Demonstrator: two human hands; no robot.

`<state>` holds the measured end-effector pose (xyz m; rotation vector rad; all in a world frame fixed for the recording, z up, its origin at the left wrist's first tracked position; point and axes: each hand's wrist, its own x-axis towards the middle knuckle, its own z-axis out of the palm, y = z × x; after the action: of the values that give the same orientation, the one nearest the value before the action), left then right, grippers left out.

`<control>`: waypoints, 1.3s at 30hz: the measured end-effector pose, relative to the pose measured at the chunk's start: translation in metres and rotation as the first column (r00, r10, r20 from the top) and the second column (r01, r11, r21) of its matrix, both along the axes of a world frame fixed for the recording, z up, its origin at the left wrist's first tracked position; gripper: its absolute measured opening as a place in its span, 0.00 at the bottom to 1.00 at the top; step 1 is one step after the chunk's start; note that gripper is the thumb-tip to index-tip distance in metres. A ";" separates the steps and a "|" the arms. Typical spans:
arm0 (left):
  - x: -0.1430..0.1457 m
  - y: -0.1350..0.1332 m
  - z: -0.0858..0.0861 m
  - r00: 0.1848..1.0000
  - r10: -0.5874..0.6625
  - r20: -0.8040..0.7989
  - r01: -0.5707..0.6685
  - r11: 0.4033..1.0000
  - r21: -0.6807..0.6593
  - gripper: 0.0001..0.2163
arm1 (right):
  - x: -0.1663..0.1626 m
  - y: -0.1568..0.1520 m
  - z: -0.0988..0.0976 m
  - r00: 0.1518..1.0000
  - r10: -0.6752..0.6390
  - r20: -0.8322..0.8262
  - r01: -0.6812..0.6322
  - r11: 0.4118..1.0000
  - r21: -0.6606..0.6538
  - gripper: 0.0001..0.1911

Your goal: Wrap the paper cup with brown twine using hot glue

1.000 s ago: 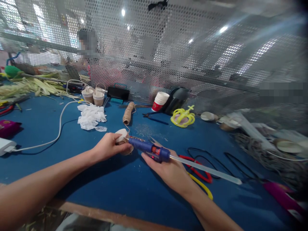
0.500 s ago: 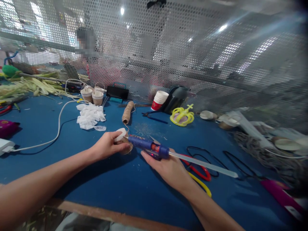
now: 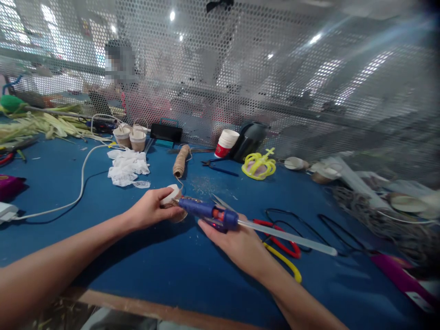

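My left hand (image 3: 153,209) is closed around a small paper cup (image 3: 171,196) lying on its side, its lower part wrapped in brown twine. A strand runs from the cup to a spool of twine (image 3: 181,161) just beyond. My right hand (image 3: 237,236) grips a blue hot glue gun (image 3: 201,207) from below, a long translucent glue stick (image 3: 288,237) jutting from its back. The gun's nozzle meets the twine-wrapped side of the cup, or is very close to it. Scissors with red and yellow handles (image 3: 283,261) lie partly under my right hand.
Behind stand two twine-wrapped cups (image 3: 138,140), white gloves (image 3: 129,167), stacked paper cups (image 3: 227,143), pliers (image 3: 220,168) and a yellow crown (image 3: 259,165). Grey cord (image 3: 357,206) heaps at right. A white cable (image 3: 84,174) crosses the left. A perforated metal screen (image 3: 220,68) closes the back.
The glue gun's tip has shifted slightly left and down along the cup. Both hands keep their hold, and the whole view has moved a little.
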<state>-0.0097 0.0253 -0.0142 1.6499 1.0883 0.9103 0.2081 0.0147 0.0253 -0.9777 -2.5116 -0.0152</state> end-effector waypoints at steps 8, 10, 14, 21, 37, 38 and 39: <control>0.000 -0.001 0.002 1.000 0.001 0.002 -0.001 1.000 -0.007 0.12 | -0.002 -0.003 0.002 0.998 -0.051 -0.035 0.048 0.996 -0.079 0.11; 0.001 -0.002 0.003 1.000 0.003 0.011 -0.003 1.000 -0.007 0.12 | -0.004 -0.004 0.003 0.997 -0.059 -0.046 0.053 0.991 -0.120 0.12; 0.000 -0.001 0.004 1.000 -0.015 0.009 0.016 0.999 -0.044 0.14 | -0.001 0.001 0.003 1.000 -0.026 0.003 0.026 0.998 -0.055 0.15; -0.004 0.000 0.003 0.999 -0.035 -0.030 0.034 0.999 -0.027 0.15 | 0.006 0.006 -0.004 1.000 0.023 0.020 -0.022 0.999 -0.024 0.15; -0.005 -0.001 0.004 0.995 -0.017 -0.093 0.019 1.000 0.021 0.15 | -0.001 0.004 -0.006 0.989 -0.099 -0.113 0.087 0.990 -0.112 0.10; -0.005 0.000 0.004 0.996 -0.023 -0.087 0.025 1.000 0.018 0.15 | 0.000 0.004 -0.007 0.993 -0.077 -0.086 0.069 0.993 -0.099 0.10; -0.005 0.000 0.004 0.996 -0.028 -0.079 0.029 0.999 0.014 0.15 | 0.001 0.004 -0.008 0.997 -0.054 -0.051 0.050 0.996 -0.079 0.10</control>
<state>-0.0148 0.0252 -0.0102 1.7228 1.1106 0.8429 0.2087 0.0186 0.0171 -1.0600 -2.4539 0.0928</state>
